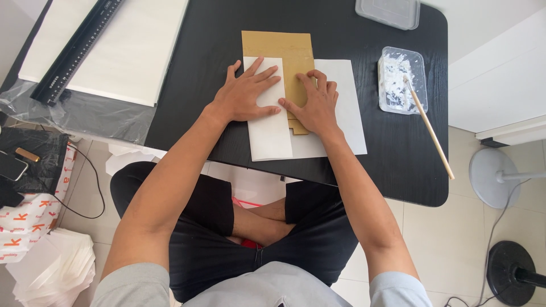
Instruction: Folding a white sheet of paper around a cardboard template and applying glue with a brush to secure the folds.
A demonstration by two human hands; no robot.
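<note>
A white paper sheet lies on the black table, its left part folded over a brown cardboard piece that sticks out past the sheet's far edge. My left hand lies flat on the folded white flap, fingers spread. My right hand presses on the cardboard and the sheet just right of the flap, with fingers bent and the thumb touching the flap's edge. Neither hand grips anything.
A clear plastic tray with white paste and a long wooden stick sits to the right. Another clear tray is at the far edge. Large white sheets and a black ruler lie left. Fan bases stand on the floor.
</note>
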